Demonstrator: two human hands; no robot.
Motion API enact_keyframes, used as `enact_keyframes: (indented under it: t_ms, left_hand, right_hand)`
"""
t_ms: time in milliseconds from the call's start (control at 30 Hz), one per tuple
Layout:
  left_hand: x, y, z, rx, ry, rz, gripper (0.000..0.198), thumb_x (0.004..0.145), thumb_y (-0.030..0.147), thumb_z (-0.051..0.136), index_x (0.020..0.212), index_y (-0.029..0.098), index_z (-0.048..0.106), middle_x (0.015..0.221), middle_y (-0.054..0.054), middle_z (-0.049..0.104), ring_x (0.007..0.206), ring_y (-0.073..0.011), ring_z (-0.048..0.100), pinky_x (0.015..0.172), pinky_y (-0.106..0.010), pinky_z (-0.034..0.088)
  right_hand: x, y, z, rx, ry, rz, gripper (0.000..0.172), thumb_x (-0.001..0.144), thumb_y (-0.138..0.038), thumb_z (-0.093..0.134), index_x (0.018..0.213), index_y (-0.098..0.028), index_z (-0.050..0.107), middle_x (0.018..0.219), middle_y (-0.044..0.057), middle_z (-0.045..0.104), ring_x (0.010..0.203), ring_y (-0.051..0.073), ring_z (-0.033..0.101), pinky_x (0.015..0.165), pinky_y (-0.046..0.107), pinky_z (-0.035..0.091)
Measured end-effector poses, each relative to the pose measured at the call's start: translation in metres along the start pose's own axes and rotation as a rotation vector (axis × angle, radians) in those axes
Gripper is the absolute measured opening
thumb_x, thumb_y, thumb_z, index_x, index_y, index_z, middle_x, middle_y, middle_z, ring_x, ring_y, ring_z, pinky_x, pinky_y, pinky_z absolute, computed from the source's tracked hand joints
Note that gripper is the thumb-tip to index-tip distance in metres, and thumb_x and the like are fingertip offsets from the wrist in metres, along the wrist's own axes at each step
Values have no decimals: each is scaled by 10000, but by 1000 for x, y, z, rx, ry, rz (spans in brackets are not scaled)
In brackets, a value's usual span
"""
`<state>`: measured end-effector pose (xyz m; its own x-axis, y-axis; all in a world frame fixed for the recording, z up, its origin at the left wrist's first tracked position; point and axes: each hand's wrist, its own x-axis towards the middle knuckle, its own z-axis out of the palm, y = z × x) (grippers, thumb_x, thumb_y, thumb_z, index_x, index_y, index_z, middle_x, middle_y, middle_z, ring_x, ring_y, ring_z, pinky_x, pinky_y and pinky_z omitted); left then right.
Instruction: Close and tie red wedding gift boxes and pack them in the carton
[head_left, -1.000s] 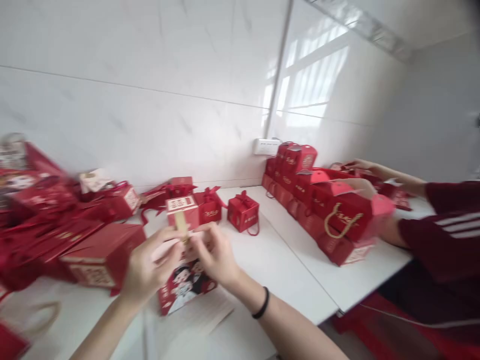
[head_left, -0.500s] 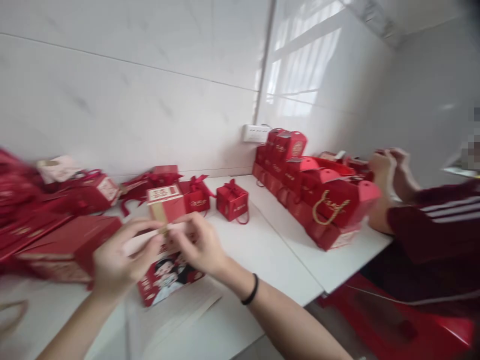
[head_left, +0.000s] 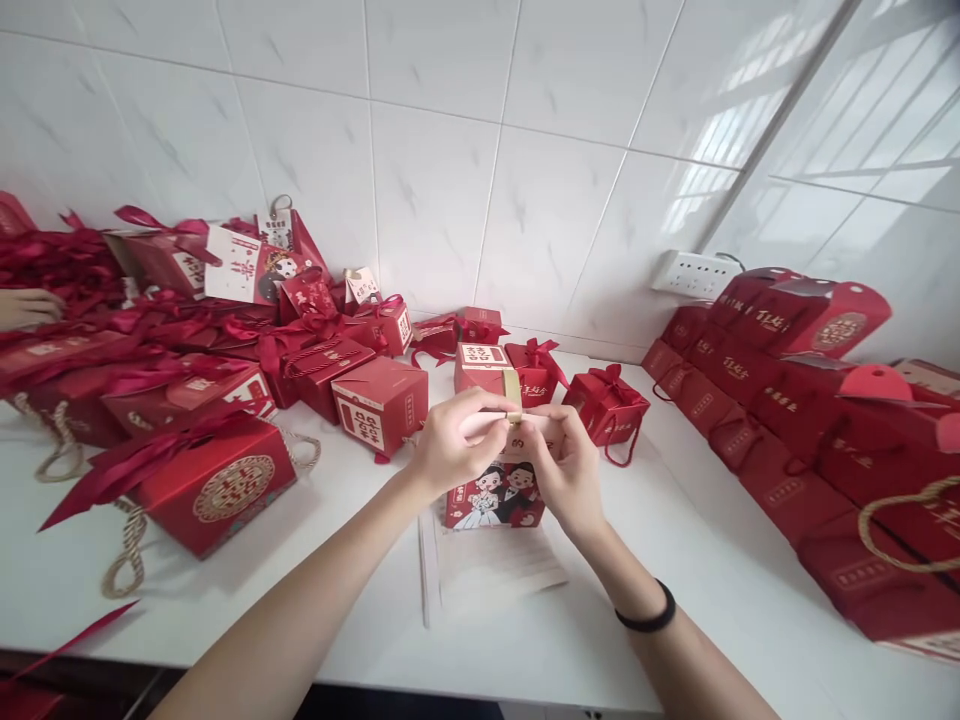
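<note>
In the middle of the head view stands a red gift box (head_left: 495, 505) with a cartoon bride and groom on its front. My left hand (head_left: 463, 440) is closed around the left part of its pale top edge. My right hand (head_left: 568, 465) pinches the same edge from the right, thumb close to the left thumb. Between the fingertips a gold ribbon (head_left: 511, 388) rises from the top; which fingers press on it I cannot tell. Pale paper sheets (head_left: 499, 575) lie beneath the box.
Several red boxes with bows crowd the left, including one with rope handles (head_left: 247, 500). A small bowed box (head_left: 609, 408) stands to the right, near stacked red boxes (head_left: 765, 400). Another person's hand (head_left: 30, 308) rests at far left. A power strip (head_left: 694, 275) is by the wall.
The view has swung left, bringing more of the left pile and another person's hand into sight. Both my hands remain at the box's top edge.
</note>
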<state>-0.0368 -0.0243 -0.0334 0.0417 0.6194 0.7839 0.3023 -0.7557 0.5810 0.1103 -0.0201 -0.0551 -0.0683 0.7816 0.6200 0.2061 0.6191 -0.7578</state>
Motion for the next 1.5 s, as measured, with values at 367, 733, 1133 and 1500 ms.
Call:
enact_keyframes:
  t_ms: [367, 733, 1133, 1500]
  left_hand:
    - [-2, 0, -1, -81, -40, -206, 135, 759, 199, 568, 859, 157, 648, 825, -39, 717, 667, -149, 677, 584, -226, 572]
    - [-2, -1, -2, -74, -34, -197, 136, 764, 206, 567, 861, 155, 649, 779, -31, 708, 623, -142, 662, 564, -226, 558]
    - [0, -4, -5, -28, -66, -66, 101, 762, 167, 578, 849, 168, 630, 784, -18, 675, 727, -142, 647, 673, -234, 543]
    - [0, -2, -2, -182, -69, -238, 113, 738, 160, 595, 848, 163, 620, 683, 6, 657, 494, -91, 583, 456, -182, 490]
  right_hand:
    - [3, -5, 2, 30, -18, -11, 153, 889, -365, 527, 870, -214, 510, 744, 5, 627, 636, 143, 591, 557, 249, 474]
    - [4, -5, 2, 71, -30, 30, 165, 869, -372, 539, 860, -211, 505, 731, 4, 599, 601, 137, 553, 511, 239, 435]
    - [3, -4, 2, 98, -30, 20, 141, 872, -347, 543, 876, -209, 514, 756, -2, 598, 608, 122, 545, 513, 220, 437]
    - [3, -4, 3, 113, -50, 62, 154, 872, -361, 541, 873, -216, 488, 727, -11, 586, 595, 126, 535, 519, 231, 429]
